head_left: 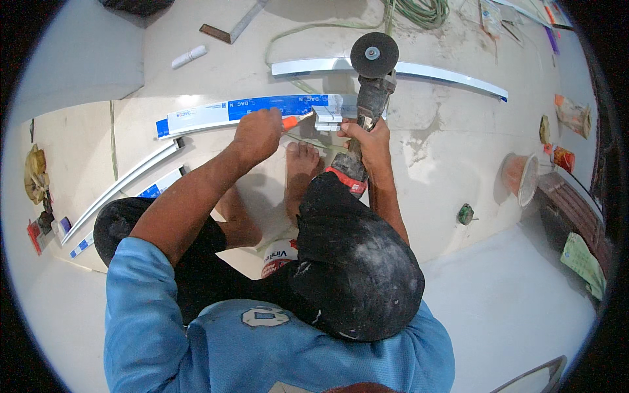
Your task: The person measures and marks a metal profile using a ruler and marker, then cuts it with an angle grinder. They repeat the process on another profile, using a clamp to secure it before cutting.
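My left hand (257, 135) is closed around an orange-handled tool (289, 122). Its narrow metal blade points right, at the cut end of a white profile (327, 118); whether it is a knife or a screwdriver is unclear. With thumb and fingers, my right hand (375, 143) grips the right side of that profile end. Blue-and-white film covers the long strip (246, 110) running left from there. An angle grinder (375, 95) with a dark disc lies behind my right thumb, its red rear part beside my knee.
Another white profile (452, 77) lies beyond the grinder. More profiles (124, 183) rest at the left. A white tube (189, 57), an angled metal piece (229, 31) and a coiled hose (422, 12) are farther off. A bucket (521, 177) stands right; a tub (280, 255) sits between my legs.
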Available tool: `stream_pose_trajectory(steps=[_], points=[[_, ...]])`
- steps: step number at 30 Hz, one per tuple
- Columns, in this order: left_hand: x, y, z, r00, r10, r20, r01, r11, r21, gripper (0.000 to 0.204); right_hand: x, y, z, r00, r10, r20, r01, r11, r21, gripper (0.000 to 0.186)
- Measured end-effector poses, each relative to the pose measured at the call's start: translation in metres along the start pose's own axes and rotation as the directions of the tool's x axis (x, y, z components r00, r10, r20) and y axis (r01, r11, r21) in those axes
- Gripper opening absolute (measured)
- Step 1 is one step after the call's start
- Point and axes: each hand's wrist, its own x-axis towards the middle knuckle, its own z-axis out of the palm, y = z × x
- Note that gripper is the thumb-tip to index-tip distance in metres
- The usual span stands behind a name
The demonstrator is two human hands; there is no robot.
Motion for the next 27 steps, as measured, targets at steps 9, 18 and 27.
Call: stream_pose_trajectory(steps=[9,18,27], points=[[0.011,-0.01,-0.026,0.985,0.081,0.155,-0.087,0.996,0.031,0.022,0.011,0.0,0.014,0.997,-0.063,-0.053,0.052,0.98,-0.193,0.04],[0.007,-0.031,-0.04,0.89,0.012,0.456,0.113,0.963,-0.246,0.031,0.012,-0.002,0.014,1.0,-0.01,-0.004,0.009,0.992,-0.123,0.049],[0.0,-0.057,-0.031,0.92,0.113,0.374,-0.038,0.978,-0.203,0.031,0.019,0.007,0.021,0.998,-0.066,-0.015,0.062,0.983,-0.172,0.051]])
